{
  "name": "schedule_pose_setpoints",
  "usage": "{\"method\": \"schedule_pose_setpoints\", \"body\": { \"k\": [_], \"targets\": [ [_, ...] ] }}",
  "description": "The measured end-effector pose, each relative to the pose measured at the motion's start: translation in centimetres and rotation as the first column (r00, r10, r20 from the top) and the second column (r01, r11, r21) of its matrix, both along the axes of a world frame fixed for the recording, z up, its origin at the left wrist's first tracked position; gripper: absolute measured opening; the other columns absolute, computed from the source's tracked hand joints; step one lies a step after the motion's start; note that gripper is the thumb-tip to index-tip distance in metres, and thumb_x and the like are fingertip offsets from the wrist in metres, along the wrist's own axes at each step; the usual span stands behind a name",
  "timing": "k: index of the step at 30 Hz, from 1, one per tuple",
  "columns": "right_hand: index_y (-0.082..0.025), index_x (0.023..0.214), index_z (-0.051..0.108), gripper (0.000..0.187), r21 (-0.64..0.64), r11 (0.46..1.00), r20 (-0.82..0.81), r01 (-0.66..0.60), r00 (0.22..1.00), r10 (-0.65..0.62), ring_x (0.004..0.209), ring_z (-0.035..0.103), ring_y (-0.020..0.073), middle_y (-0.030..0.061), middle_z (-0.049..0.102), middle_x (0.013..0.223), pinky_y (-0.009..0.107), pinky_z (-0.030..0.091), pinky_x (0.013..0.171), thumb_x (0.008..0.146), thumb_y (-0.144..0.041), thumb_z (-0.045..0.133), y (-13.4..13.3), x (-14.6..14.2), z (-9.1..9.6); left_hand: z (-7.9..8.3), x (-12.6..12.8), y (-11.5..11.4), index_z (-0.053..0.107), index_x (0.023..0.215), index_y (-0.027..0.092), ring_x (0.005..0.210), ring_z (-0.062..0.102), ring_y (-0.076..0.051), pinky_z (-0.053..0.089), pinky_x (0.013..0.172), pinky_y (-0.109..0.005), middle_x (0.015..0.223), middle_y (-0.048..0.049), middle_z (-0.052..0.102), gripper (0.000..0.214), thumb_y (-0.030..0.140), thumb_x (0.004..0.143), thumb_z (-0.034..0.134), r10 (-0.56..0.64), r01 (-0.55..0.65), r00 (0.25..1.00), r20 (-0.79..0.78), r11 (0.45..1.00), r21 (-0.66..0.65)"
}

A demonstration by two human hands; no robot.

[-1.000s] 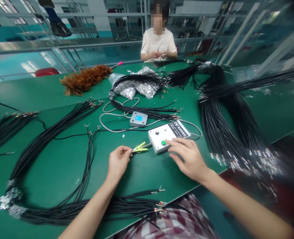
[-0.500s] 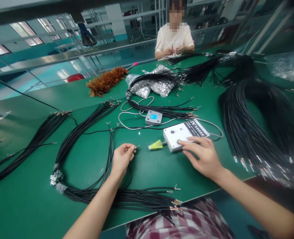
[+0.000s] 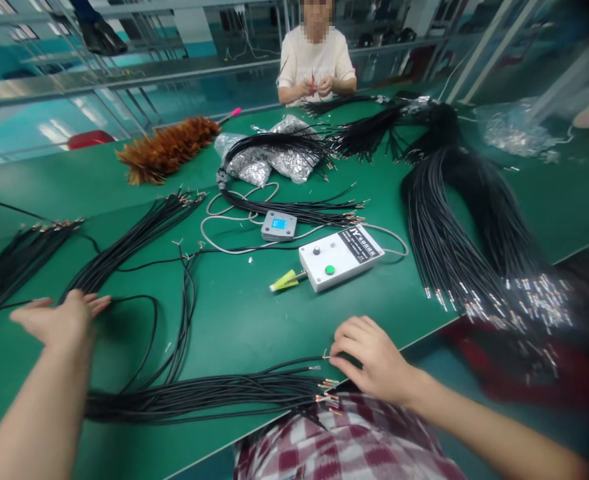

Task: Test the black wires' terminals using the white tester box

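My left hand point(image 3: 62, 320) is over the left part of a bundle of black cables point(image 3: 129, 237), its fingers spread. A loose black cable point(image 3: 149, 303) loops away from beside its fingertips. Close to the table's front edge, my right hand point(image 3: 369, 360) has thumb and forefinger closed at the stripped end of one black cable point(image 3: 284, 364). That cable is the uppermost of the lower cable ends point(image 3: 209, 393), which show coloured wires. Beyond the right hand lies a white control box point(image 3: 337, 260) with a green button, a knob and a yellow-green conical tip point(image 3: 285, 281).
A small grey box with a blue display point(image 3: 278, 225) sits behind the white box. Farther back are bags of metal parts point(image 3: 294, 157) and a feather duster point(image 3: 169, 147). More black cables point(image 3: 434, 227) hang over the right edge. A co-worker point(image 3: 317, 60) sits opposite.
My left hand has swung left and its fingers have spread from a pinch on a wire end. My right hand has left the box's button and come down to the cable ends. The view has shifted.
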State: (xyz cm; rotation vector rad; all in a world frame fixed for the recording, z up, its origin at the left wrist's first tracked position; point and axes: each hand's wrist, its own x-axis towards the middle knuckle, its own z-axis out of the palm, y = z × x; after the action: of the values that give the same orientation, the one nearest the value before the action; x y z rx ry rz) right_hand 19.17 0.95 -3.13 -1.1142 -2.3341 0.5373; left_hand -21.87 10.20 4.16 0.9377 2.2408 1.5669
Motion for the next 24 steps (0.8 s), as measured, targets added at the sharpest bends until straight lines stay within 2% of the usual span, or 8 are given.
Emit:
{"method": "schedule_pose_setpoints", "body": {
  "k": [1, 2, 4, 7, 9, 13, 16, 24],
  "targets": [
    [-0.019, 0.081, 0.062, 0.015, 0.000, 1.000, -0.001, -0.004, 1.000, 0.004, 0.079, 0.054, 0.0180, 0.0035, 0.064, 0.082, 0.033, 0.036, 0.071, 0.093, -0.022, 0.054, 0.3, -0.1, 0.3, -0.5, 2.1, -1.1, 0.057, 0.063, 0.013, 0.102, 0.061, -0.024, 0.051, 0.073, -0.037, 0.064, 0.0014, 0.066, 0.024, 0.016, 0.086, 0.049, -0.067, 0.068, 0.996, -0.061, 0.997, 0.019],
    [-0.018, 0.081, 0.061, 0.016, -0.001, 1.000, -0.004, -0.008, 1.000, 0.008, 0.079, 0.054, 0.0178, 0.0035, 0.064, 0.082, 0.033, 0.036, 0.072, 0.094, -0.022, 0.052, 0.6, -0.3, 0.8, -1.0, 4.7, -2.4, 0.060, 0.070, 0.016, 0.094, 0.065, -0.023, 0.052, 0.072, -0.035, 0.068, 0.0018, 0.067, 0.018, 0.021, 0.086, 0.053, -0.267, 0.275, 0.937, -0.224, 0.961, 0.005],
    [-0.018, 0.082, 0.060, 0.016, -0.002, 1.000, -0.011, -0.018, 1.000, 0.018, 0.081, 0.054, 0.0182, 0.0039, 0.063, 0.084, 0.033, 0.036, 0.074, 0.095, -0.023, 0.051, 1.4, -0.7, 2.1, -2.0, 10.4, -5.0, 0.066, 0.088, 0.021, 0.084, 0.067, -0.022, 0.053, 0.068, -0.033, 0.082, 0.0000, 0.071, 0.012, 0.031, 0.081, 0.062, -0.650, 0.652, 0.673, -0.352, 0.747, -0.131],
    [-0.018, 0.083, 0.060, 0.014, 0.028, 0.999, -0.035, -0.045, 0.998, 0.046, 0.083, 0.054, 0.0188, 0.0043, 0.063, 0.087, 0.034, 0.036, 0.076, 0.094, -0.025, 0.054, 2.8, -1.5, 3.9, -2.9, 17.5, -8.0, 0.067, 0.100, 0.024, 0.082, 0.066, -0.022, 0.052, 0.074, -0.036, 0.089, -0.0035, 0.073, 0.021, 0.027, 0.079, 0.067, -0.864, 0.837, 0.402, -0.303, 0.481, -0.261],
    [-0.019, 0.083, 0.061, 0.012, 0.018, 0.999, -0.115, -0.045, 0.992, 0.047, 0.084, 0.054, 0.0188, 0.0040, 0.064, 0.086, 0.035, 0.038, 0.078, 0.092, -0.024, 0.056, 3.6, -2.1, 4.5, -3.0, 19.5, -8.8, 0.066, 0.088, 0.023, 0.071, 0.062, -0.020, 0.049, 0.068, -0.032, 0.078, -0.0025, 0.070, 0.010, 0.024, 0.088, 0.056, -0.905, 0.861, 0.370, -0.212, 0.419, -0.288],
    [-0.019, 0.093, 0.064, 0.009, -0.212, 0.977, -0.440, -0.036, 0.896, -0.062, 0.089, 0.059, 0.0173, 0.0046, 0.065, 0.091, 0.032, 0.045, 0.082, 0.092, -0.019, 0.055, 4.6, -3.2, 3.7, -2.7, 18.9, -8.6, 0.062, 0.082, 0.019, 0.065, 0.062, -0.017, 0.048, 0.064, -0.027, 0.071, -0.0023, 0.068, 0.014, 0.028, 0.089, 0.054, -0.834, 0.860, 0.511, 0.209, 0.494, -0.131],
    [-0.019, 0.096, 0.067, 0.012, -0.390, 0.919, -0.523, -0.067, 0.837, -0.161, 0.086, 0.062, 0.0159, 0.0045, 0.066, 0.093, 0.029, 0.048, 0.076, 0.088, -0.016, 0.057, 4.6, -4.3, 2.7, -2.6, 18.1, -8.2, 0.061, 0.082, 0.015, 0.060, 0.061, -0.015, 0.049, 0.062, -0.025, 0.067, -0.0023, 0.068, 0.014, 0.028, 0.086, 0.059, -0.729, 0.824, 0.514, 0.452, 0.566, -0.023],
    [-0.017, 0.077, 0.064, 0.007, -0.424, 0.905, -0.570, -0.041, 0.788, -0.231, 0.072, 0.059, 0.0134, 0.0010, 0.063, 0.077, 0.026, 0.046, 0.069, 0.084, -0.018, 0.063, 4.1, -6.8, 2.5, -3.2, 18.4, -8.0, 0.062, 0.081, 0.013, 0.057, 0.060, -0.012, 0.047, 0.059, -0.022, 0.064, -0.0009, 0.067, 0.014, 0.026, 0.081, 0.068, -0.645, 0.768, 0.502, 0.577, 0.639, 0.047]
  ]
}}
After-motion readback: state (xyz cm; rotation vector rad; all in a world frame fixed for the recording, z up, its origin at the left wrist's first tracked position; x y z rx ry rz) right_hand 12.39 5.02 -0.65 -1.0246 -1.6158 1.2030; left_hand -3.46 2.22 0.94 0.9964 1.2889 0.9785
